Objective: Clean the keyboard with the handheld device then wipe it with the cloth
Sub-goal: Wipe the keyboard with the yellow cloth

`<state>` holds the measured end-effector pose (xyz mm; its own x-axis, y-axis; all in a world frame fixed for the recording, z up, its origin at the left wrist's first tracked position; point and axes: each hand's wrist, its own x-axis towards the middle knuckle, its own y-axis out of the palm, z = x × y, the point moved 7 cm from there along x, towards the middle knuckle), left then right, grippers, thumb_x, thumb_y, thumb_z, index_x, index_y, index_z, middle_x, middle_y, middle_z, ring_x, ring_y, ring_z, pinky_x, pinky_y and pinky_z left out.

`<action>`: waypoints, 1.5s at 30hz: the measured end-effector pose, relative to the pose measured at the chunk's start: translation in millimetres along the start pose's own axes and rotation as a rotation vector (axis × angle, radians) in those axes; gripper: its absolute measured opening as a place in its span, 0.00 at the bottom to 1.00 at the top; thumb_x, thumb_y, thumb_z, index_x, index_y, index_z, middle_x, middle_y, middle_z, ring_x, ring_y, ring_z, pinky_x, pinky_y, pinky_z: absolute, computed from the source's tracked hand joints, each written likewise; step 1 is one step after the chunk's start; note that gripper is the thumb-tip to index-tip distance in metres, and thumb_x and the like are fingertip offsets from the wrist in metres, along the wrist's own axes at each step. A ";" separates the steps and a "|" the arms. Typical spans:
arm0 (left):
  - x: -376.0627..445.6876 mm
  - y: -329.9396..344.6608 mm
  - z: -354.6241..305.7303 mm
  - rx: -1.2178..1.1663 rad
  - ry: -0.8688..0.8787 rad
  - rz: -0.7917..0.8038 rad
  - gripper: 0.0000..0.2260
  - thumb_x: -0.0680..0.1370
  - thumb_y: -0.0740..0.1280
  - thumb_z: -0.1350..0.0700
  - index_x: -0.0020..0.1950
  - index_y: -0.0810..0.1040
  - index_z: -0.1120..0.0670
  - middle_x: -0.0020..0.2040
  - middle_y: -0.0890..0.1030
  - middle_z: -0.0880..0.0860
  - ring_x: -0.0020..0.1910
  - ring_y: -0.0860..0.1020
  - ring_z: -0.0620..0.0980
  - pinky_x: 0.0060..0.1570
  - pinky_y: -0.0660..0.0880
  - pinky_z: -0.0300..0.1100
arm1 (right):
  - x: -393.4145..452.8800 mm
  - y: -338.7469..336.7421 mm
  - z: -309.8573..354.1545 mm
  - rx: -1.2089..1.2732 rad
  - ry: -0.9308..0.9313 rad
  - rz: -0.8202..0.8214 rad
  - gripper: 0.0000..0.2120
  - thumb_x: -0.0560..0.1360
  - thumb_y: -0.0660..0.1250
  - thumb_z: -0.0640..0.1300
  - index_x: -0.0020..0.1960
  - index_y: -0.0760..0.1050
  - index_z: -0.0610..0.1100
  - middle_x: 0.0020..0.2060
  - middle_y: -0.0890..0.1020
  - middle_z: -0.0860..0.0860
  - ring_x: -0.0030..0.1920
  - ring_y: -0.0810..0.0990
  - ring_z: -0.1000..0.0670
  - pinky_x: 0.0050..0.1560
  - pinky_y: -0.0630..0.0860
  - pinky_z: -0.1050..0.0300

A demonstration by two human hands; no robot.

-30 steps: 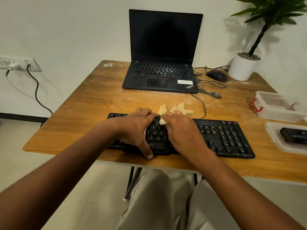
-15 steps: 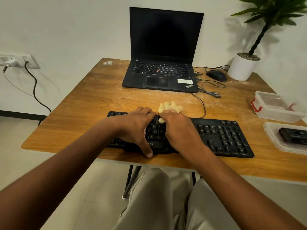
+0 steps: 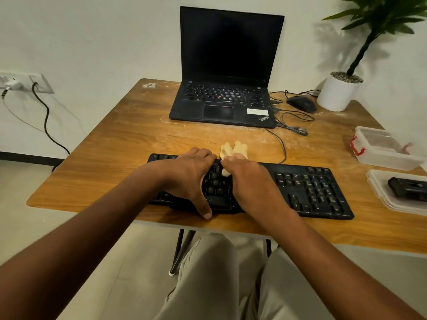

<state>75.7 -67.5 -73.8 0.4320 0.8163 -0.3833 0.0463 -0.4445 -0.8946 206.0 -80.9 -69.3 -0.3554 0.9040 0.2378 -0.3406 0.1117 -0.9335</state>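
The wiping step is in hand: the right hand (image 3: 251,181) has its grip closed on the pale yellow cloth (image 3: 233,150) over the middle keys of the black keyboard (image 3: 312,190), near the worktop's (image 3: 115,158) front edge. The left hand (image 3: 191,179) steadies it, fingers spread, holding nothing. Next, I judge, the cloth must cover the right-hand keys.

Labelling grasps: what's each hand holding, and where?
Right hand grips the cloth by its near end. Left hand braces the keyboard, thumb over front edge.
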 end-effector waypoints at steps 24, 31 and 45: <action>1.0 -1.8 -3.1 0.001 -0.011 0.020 0.65 0.60 0.83 0.39 0.84 0.44 0.51 0.81 0.51 0.47 0.80 0.49 0.51 0.80 0.54 0.51 | -37.6 -20.8 -45.6 -0.048 0.099 -0.043 0.30 0.74 0.62 0.24 0.71 0.76 0.45 0.72 0.76 0.48 0.76 0.70 0.48 0.76 0.64 0.47; 1.8 -0.8 -3.6 0.009 -0.011 0.021 0.64 0.61 0.83 0.38 0.83 0.45 0.51 0.81 0.51 0.48 0.79 0.50 0.52 0.79 0.54 0.48 | -62.5 3.5 14.1 0.080 -0.157 0.068 0.30 0.77 0.58 0.27 0.77 0.69 0.44 0.77 0.69 0.49 0.80 0.61 0.50 0.79 0.59 0.52; 3.3 -0.3 -2.6 0.005 -0.001 0.009 0.64 0.60 0.83 0.37 0.83 0.46 0.51 0.80 0.53 0.48 0.78 0.52 0.51 0.80 0.55 0.50 | -64.1 7.0 23.1 0.067 -0.221 -0.007 0.25 0.75 0.59 0.31 0.71 0.75 0.42 0.70 0.77 0.45 0.71 0.75 0.44 0.71 0.72 0.49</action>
<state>79.5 -65.6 -74.2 0.4314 0.8127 -0.3917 0.0380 -0.4501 -0.8922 206.3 -147.6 -85.0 -0.5322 0.7902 0.3038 -0.3978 0.0834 -0.9137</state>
